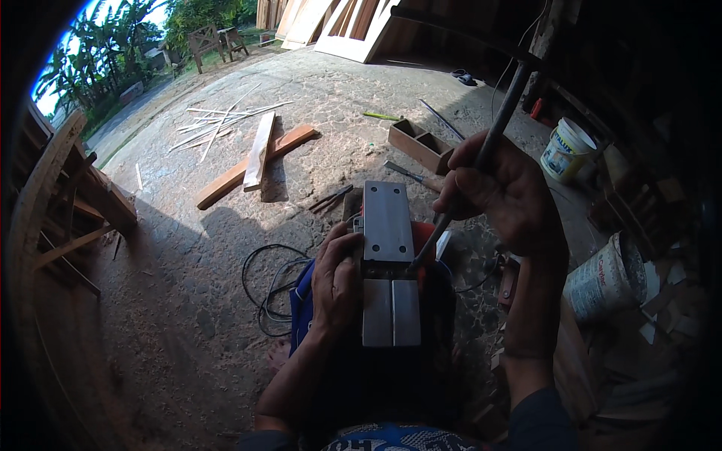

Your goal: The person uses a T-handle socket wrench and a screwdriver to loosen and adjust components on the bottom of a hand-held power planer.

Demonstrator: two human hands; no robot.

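Observation:
An electric hand planer (387,218) lies upside down over my lap, its flat metal sole facing up and a dark gap across its middle. My left hand (338,274) is wrapped round the planer's left side and steadies it. In my right hand (511,192) is a long dark T-handle wrench (506,105), gripped partway down its shaft. The shaft slants down to the left, and its tip meets the right end of the gap. Shadow hides what the tip sits on.
Ahead on the floor are pliers (331,198), a chisel (402,173), a divided wooden box (421,146) and two crossed wood pieces (259,154). A black cable (247,274) loops at my left. Two buckets, one upright (565,150) and one tilted (602,282), stand at right.

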